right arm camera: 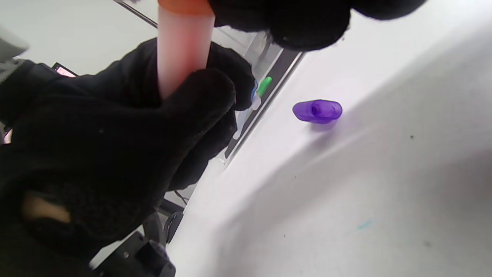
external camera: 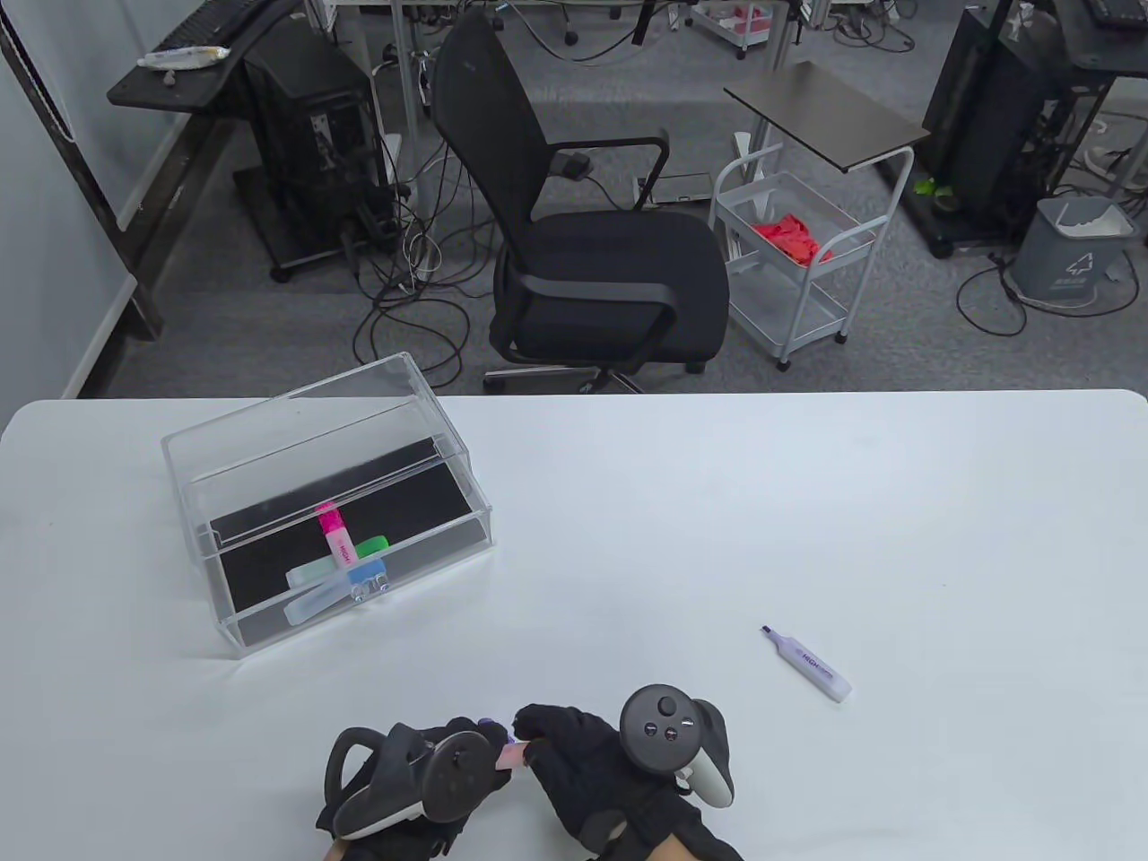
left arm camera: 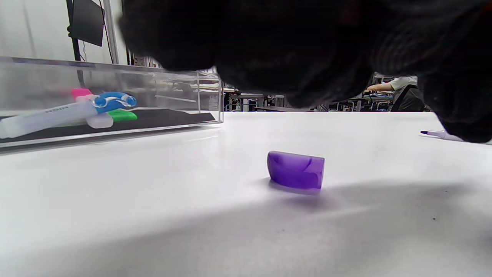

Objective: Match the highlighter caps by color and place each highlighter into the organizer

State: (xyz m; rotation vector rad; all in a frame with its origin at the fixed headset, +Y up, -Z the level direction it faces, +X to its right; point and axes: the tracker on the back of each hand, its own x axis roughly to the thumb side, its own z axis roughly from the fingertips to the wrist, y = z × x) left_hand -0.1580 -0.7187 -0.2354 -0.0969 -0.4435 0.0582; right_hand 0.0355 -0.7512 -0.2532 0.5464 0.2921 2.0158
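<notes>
Low at the table's front edge, both hands meet on a pale orange highlighter (external camera: 508, 759). My left hand (external camera: 484, 749) grips its barrel (right arm camera: 183, 50), fingers curled round it. My right hand (external camera: 535, 731) pinches the orange cap end (right arm camera: 186, 4) from above. A loose purple cap (left arm camera: 296, 169) lies on the table just beyond the hands, also visible in the right wrist view (right arm camera: 317, 111). An uncapped purple highlighter (external camera: 805, 664) lies to the right. The clear organizer (external camera: 269, 430) at the left holds pink (external camera: 330, 529), green (external camera: 372, 544) and blue-capped (external camera: 336, 596) highlighters.
The white table (external camera: 717, 502) stretches wide around the hands. Behind its far edge stand a black office chair (external camera: 583, 251) and a white wire cart (external camera: 789, 260). In the left wrist view the organizer's clear wall (left arm camera: 153, 77) stands to the left of the purple cap.
</notes>
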